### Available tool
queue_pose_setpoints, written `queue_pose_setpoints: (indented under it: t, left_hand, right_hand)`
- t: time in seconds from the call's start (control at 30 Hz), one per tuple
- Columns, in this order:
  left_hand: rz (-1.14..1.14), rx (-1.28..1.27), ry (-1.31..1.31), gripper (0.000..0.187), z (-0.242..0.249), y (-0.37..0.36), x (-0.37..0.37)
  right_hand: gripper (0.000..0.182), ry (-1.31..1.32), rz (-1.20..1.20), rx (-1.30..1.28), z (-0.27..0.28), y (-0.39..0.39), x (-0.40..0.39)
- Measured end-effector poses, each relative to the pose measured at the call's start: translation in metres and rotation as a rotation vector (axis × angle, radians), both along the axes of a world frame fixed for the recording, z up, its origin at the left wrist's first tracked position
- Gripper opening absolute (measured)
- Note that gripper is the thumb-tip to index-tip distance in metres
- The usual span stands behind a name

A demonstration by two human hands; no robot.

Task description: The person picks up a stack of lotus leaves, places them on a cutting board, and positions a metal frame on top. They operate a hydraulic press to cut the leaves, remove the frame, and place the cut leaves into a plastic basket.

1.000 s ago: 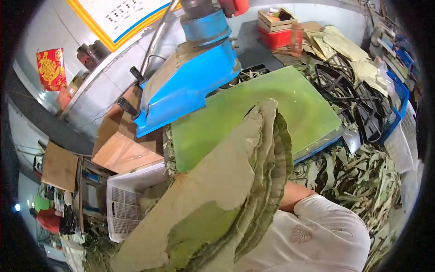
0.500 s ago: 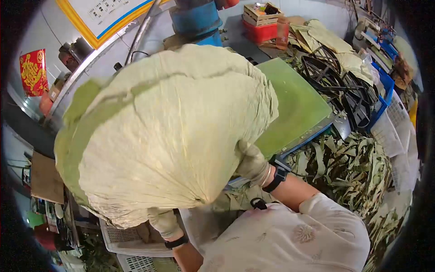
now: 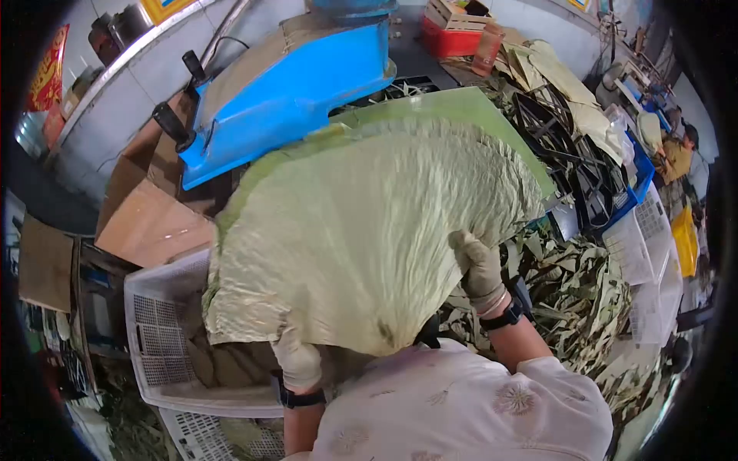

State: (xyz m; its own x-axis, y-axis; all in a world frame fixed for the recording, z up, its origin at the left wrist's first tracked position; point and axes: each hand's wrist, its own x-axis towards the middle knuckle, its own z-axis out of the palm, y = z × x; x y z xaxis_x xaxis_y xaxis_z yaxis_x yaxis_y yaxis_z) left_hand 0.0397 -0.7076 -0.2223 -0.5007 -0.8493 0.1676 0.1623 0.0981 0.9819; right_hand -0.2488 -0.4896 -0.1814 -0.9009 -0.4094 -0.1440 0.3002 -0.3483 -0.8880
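A large fan-shaped dried lotus leaf (image 3: 361,238), pale green and creased, spreads across the middle of the view in front of my body. My left hand (image 3: 297,357), in a whitish glove, grips its lower left edge; part of the fingers is hidden behind the leaf. At the right side my gloved right hand (image 3: 480,269) is closed on the leaf, thumb on top. Its far edge overlaps a green cutting board (image 3: 492,115). More than one layer shows along the upper left rim.
Beyond the leaf stands a blue machine (image 3: 284,92) with black knobs. A white plastic basket (image 3: 157,338) sits at lower left, below a cardboard box (image 3: 154,223). Cut leaf strips (image 3: 576,300) heap at right beside black frames (image 3: 569,146). Another person (image 3: 678,157) is far right.
The leaf has come down and to the right, lying flatter, with both hands still on it. The view has shifted, and the blue machine and cardboard box now show.
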Motion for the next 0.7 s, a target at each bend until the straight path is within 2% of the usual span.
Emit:
queue_pose_setpoints:
  t: [0.1,0.17,0.23,0.27,0.3,0.33,0.37,0.43,0.57,0.6,0.67,0.7]
  left_hand:
    - [0.111,0.155,0.039,0.034,0.005,0.022,-0.024]
    - [0.102,-0.907,-0.6,0.032,0.022,0.026,-0.027]
    - [0.075,-0.859,-0.501,0.035,0.03,0.027,-0.052]
    - [0.109,-0.908,-0.498,0.036,0.037,0.028,-0.063]
    - [0.133,-0.958,-0.499,0.038,0.044,0.027,-0.074]
    - [0.128,-1.039,-0.491,0.039,0.043,0.02,-0.087]
    - [0.121,-1.118,-0.474,0.04,0.04,0.01,-0.1]
    - [0.081,-1.104,-0.513,0.039,0.041,-0.006,-0.132]
    - [-0.015,-1.066,-0.408,0.045,0.025,-0.021,-0.179]
    - [-0.032,-0.562,-0.263,0.046,0.015,-0.025,-0.187]
    - [-0.035,-0.055,-0.123,0.048,0.008,-0.026,-0.187]
    - [-0.064,-0.211,-0.181,0.047,0.007,-0.027,-0.183]
  right_hand:
    - [0.026,0.048,0.016,0.091,-0.018,0.023,-0.026]
    - [0.032,0.047,0.113,0.21,-0.019,0.036,-0.043]
    - [0.041,0.011,0.014,-0.103,0.005,0.027,-0.052]
    - [0.051,0.087,0.103,-0.041,-0.005,0.036,-0.074]
    - [0.052,0.143,0.21,-0.062,-0.002,0.04,-0.091]
    - [0.051,0.089,0.171,-0.008,0.008,0.036,-0.103]
    - [0.048,0.226,0.22,0.016,0.017,0.039,-0.116]
    - [0.049,0.15,0.205,-0.004,0.027,0.031,-0.142]
    - [0.041,0.064,0.216,0.202,0.014,0.021,-0.19]
    - [0.036,0.063,0.209,0.268,0.008,0.02,-0.195]
    - [0.035,0.056,0.189,0.207,-0.007,0.016,-0.198]
    - [0.035,0.053,0.162,0.142,-0.013,0.016,-0.199]
